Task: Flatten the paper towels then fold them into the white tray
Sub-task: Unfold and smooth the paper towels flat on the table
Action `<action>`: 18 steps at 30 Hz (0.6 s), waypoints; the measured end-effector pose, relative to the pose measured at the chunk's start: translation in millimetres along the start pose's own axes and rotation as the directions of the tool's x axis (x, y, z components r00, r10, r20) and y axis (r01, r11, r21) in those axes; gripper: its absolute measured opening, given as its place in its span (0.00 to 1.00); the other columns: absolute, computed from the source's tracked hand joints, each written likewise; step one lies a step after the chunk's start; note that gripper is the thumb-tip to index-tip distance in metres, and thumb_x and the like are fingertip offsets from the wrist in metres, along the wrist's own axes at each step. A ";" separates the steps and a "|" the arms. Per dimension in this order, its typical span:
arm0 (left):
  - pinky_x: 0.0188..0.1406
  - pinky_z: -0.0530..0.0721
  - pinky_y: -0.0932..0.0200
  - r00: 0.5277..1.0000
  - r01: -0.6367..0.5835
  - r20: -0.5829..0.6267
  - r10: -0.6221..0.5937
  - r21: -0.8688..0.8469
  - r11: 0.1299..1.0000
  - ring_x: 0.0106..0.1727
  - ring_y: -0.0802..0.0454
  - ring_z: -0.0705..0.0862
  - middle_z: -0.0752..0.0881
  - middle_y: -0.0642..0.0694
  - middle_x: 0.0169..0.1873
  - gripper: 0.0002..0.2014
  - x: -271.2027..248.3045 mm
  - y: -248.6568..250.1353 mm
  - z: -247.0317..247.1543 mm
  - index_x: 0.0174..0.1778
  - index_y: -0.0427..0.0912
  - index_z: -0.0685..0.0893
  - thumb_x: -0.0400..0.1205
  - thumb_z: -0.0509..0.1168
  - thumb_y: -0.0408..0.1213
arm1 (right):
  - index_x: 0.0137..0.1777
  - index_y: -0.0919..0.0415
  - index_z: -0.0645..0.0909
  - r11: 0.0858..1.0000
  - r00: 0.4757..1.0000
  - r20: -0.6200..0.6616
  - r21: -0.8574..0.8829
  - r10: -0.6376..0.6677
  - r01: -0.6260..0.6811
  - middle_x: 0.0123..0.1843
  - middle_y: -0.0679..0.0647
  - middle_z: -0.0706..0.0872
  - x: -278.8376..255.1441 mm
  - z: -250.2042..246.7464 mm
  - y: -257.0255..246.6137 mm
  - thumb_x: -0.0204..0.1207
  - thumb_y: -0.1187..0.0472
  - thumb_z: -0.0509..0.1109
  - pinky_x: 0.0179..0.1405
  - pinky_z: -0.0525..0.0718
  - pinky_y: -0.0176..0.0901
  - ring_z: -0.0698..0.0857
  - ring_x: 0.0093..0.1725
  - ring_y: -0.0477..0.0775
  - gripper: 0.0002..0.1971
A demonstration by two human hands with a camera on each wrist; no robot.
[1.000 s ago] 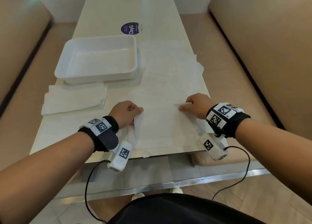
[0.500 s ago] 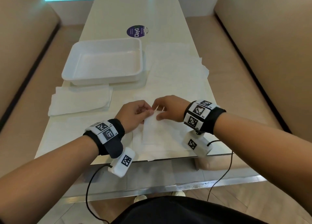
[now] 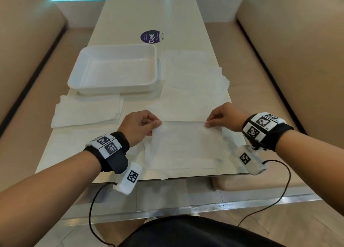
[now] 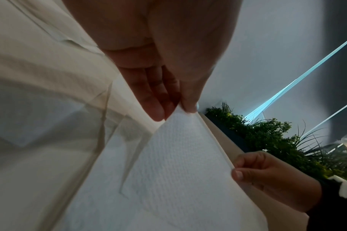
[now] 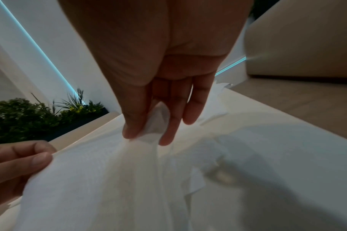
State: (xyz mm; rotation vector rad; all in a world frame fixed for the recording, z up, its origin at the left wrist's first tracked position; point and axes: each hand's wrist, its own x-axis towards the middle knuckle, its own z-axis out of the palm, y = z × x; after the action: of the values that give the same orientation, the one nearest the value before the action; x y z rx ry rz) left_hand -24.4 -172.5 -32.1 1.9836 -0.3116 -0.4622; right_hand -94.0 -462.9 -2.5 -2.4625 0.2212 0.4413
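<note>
A white paper towel [image 3: 184,144] hangs stretched between my two hands near the table's front edge, lifted a little above other sheets. My left hand [image 3: 155,124] pinches its far left corner, and the left wrist view shows the thumb and fingertips [image 4: 159,112] closed on the towel [image 4: 168,171]. My right hand [image 3: 208,123] pinches the far right corner, with the towel [image 5: 109,179] bunched between thumb and fingers [image 5: 166,137]. The white tray [image 3: 115,86] sits empty at the back left.
A folded stack of towels [image 3: 87,111] lies in front of the tray. More flat sheets [image 3: 191,79] cover the table to the tray's right. A round purple sticker [image 3: 151,37] lies behind the tray. Beige bench seats [image 3: 279,70] flank the narrow table.
One second ago my hands were apart, half a second ago together at the middle. Now they have drawn apart again, stretching the towel wide between them.
</note>
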 end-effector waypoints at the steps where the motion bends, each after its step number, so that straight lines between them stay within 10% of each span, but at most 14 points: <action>1: 0.41 0.90 0.58 1.000 0.007 0.003 -0.007 -0.004 1.000 0.40 0.45 0.88 0.90 0.38 0.40 0.06 1.2 -0.5 0.2 0.44 0.40 0.88 0.79 0.73 0.39 | 0.45 0.55 0.90 1.000 1.000 -0.002 0.006 0.010 -0.010 0.41 0.48 0.90 -0.9 -0.3 2.8 0.71 0.51 0.78 0.39 0.78 0.30 0.84 0.41 0.43 0.08; 8: 0.43 0.85 0.52 0.983 0.175 0.069 -0.168 -0.108 0.979 0.40 0.45 0.83 0.83 0.39 0.40 0.07 6.2 4.5 9.8 0.47 0.42 0.75 0.86 0.62 0.41 | 0.47 0.59 0.86 0.999 0.999 -0.012 0.037 0.035 -0.035 0.40 0.56 0.91 -1.8 6.0 9.6 0.78 0.57 0.71 0.45 0.82 0.38 0.88 0.37 0.48 0.06; 18: 0.50 0.88 0.53 0.936 0.351 0.108 -0.334 -0.234 0.907 0.50 0.45 0.89 0.89 0.37 0.51 0.22 8.3 0.4 3.4 0.63 0.35 0.82 0.73 0.77 0.32 | 0.46 0.54 0.83 0.996 0.995 -0.082 0.073 0.051 -0.045 0.38 0.55 0.90 -3.2 10.9 10.0 0.81 0.55 0.66 0.47 0.83 0.48 0.86 0.38 0.51 0.06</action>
State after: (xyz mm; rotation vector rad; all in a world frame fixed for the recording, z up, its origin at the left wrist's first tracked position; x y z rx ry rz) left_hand -18.5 -178.8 -34.7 1.7788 0.0603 -0.7552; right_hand -102.4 -464.1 -15.0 -2.4118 0.3261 0.3451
